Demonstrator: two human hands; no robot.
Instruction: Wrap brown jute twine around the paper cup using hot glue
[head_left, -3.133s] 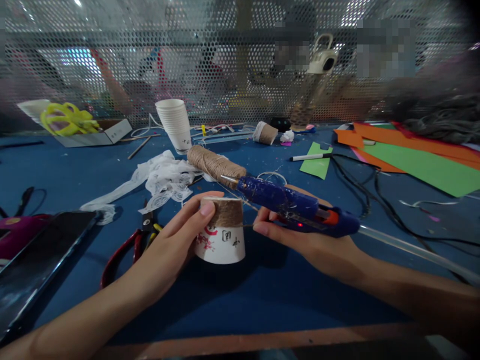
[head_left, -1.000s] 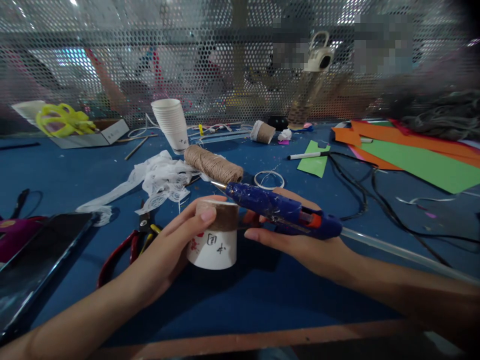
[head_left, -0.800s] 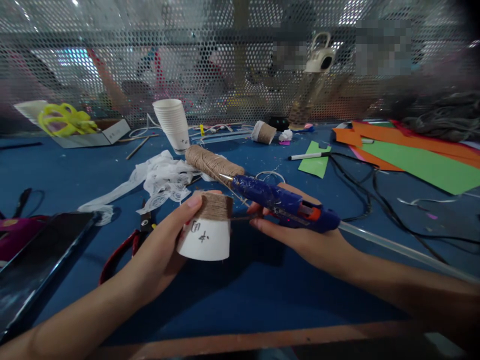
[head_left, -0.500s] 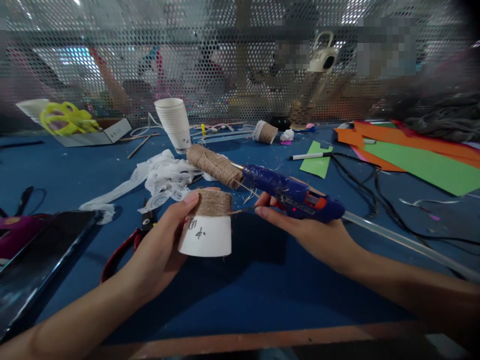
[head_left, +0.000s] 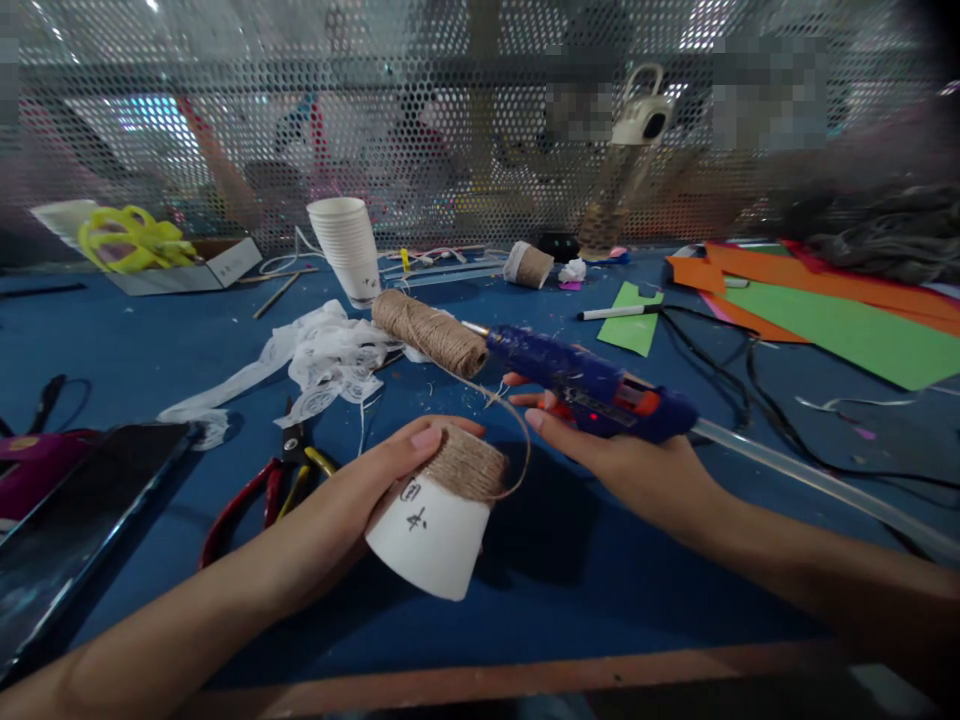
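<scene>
My left hand (head_left: 352,500) is closed around a white paper cup (head_left: 429,540), held upside down and tilted. Brown twine (head_left: 471,462) covers the cup's narrow end, with printed characters on the white part below. A loose strand of the twine loops from the cup up to the twine spool (head_left: 429,330), which lies on the table behind. In my right hand (head_left: 622,460) is a blue hot glue gun (head_left: 581,380), its metal nozzle pointing left near the spool and a clear glue stick (head_left: 795,480) sticking out of its back. The right fingertips are apart from the strand.
White lace (head_left: 330,350) and red-handled pliers (head_left: 292,465) lie left of the cup, near a dark phone (head_left: 90,520). Stacked paper cups (head_left: 343,245), a box (head_left: 180,270) with yellow scissors (head_left: 131,238) and a twine-wrapped cup (head_left: 531,265) stand behind. Coloured paper (head_left: 847,325) and black cables (head_left: 720,370) are right.
The cup has turned in my left hand, and now tilts lower and closer. The strand my right fingers held taut is now slack and looped. The glue gun stays in my right hand.
</scene>
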